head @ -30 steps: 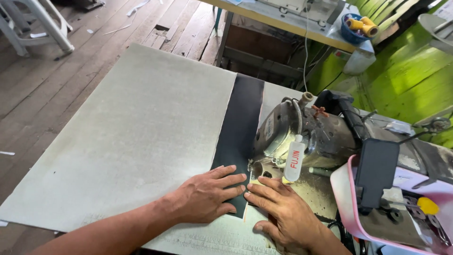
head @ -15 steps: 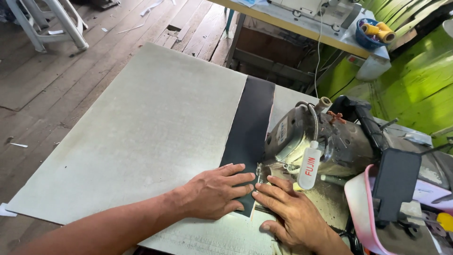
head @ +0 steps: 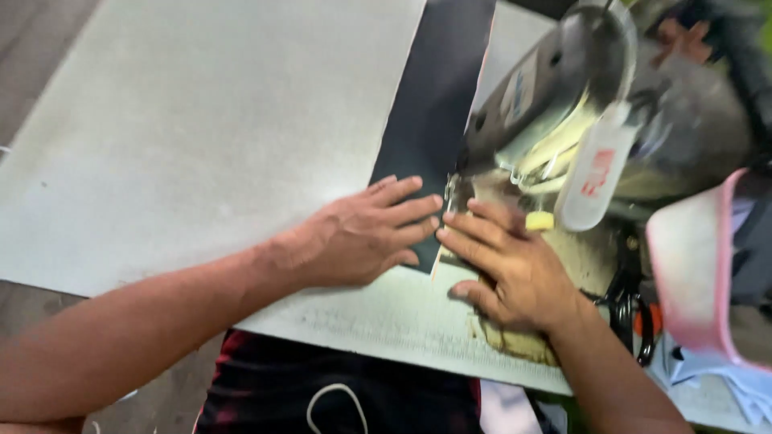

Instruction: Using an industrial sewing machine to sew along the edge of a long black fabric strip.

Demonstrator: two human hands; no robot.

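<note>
While both hands [head: 434,241] press it, black strip [head: 434,104] runs lengthwise away.

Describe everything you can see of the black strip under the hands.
The black strip is a long, flat, matte dark band, maybe fabric or leather-like sheet. It lies on the pale grey board, running from the top edge down toward the person. The left hand presses flat on its near end; the right hand rests beside it, by the grey metal machine along its right edge.

Matt black strip [head: 434,96], grey metal machine [head: 555,88]
</note>
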